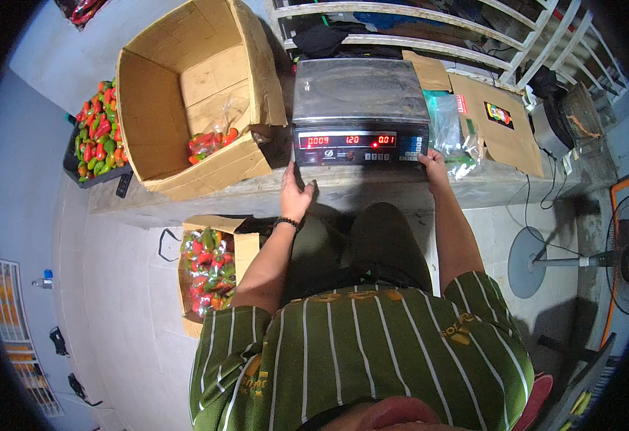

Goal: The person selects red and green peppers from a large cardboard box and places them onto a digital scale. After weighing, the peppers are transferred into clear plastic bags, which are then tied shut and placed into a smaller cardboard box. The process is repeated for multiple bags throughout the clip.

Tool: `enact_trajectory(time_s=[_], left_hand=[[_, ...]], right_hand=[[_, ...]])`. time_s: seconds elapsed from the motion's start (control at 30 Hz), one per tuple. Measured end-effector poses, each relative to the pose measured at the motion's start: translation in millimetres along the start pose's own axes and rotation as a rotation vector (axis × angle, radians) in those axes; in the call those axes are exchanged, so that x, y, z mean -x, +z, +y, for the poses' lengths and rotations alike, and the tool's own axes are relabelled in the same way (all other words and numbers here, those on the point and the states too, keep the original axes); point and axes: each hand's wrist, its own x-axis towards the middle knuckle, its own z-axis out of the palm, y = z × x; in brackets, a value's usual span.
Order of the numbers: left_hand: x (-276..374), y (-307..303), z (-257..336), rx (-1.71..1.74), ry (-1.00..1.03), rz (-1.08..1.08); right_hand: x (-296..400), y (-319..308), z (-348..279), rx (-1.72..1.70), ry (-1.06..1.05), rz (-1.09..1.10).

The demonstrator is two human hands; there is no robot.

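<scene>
A digital weighing scale [360, 108] with a bare steel platform stands on a concrete ledge before me. Red digits glow on its display [346, 140]. My left hand [296, 194] is at the scale's front left corner, fingers stretched up along it and thumb apart. A dark beaded bracelet circles that wrist. At the front right corner is my right hand [434, 168], a fingertip at the lower right of the keypad [412, 146]. Its other fingers are curled and partly hidden. To the left an open cardboard box [212, 81] lies tilted, with clear-bagged red and orange peppers [212, 144] inside.
Loose peppers fill a black crate [101, 182] at far left. A smaller carton [247, 253] with bagged peppers stands on the floor by my left arm. Clear plastic bags [454, 129] and flattened cardboard [500, 121] lie right of the scale. A pedestal fan [524, 264] and cables are at right.
</scene>
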Motion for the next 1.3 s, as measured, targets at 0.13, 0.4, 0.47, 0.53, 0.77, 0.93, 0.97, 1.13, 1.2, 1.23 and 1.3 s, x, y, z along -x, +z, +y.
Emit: enact_trajectory(time_s=[0.13, 0.4, 0.47, 0.53, 0.77, 0.93, 0.97, 1.13, 1.2, 1.23, 1.3], left_hand=[[-1, 0, 1, 0.027, -0.007, 0.0], [-1, -4, 10, -0.01, -0.011, -0.006], [1, -4, 7, 0.01, -0.033, -0.01], [-2, -5, 9, 0.017, -0.021, -0.008], [-5, -4, 11, -0.001, -0.01, 0.007], [-2, -6, 11, 0.007, -0.039, -0.008], [-3, -5, 10, 0.014, -0.034, -0.002], [-3, -7, 13, 0.007, -0.041, -0.005], [-1, -10, 15, -0.002, -0.055, -0.013], [-1, -12, 15, 0.003, -0.072, -0.011], [-2, -12, 16, 0.022, -0.099, -0.02]], right_hand=[[-3, -8, 6, 0.11, -0.077, -0.006], [-1, 0, 5, 0.029, -0.063, 0.01], [1, 4, 4, 0.035, -0.062, 0.041], [-4, 1, 7, 0.026, -0.071, 0.043], [-16, -4, 7, 0.104, 0.001, 0.037], [-9, 10, 4, 0.074, 0.045, 0.166], [-10, 11, 2, 0.059, 0.035, 0.168], [-32, 0, 19, 0.118, 0.09, 0.216], [-40, -1, 24, 0.067, 0.105, 0.252], [-39, 3, 21, 0.026, 0.125, 0.24], [-43, 2, 22, -0.051, 0.177, 0.223]])
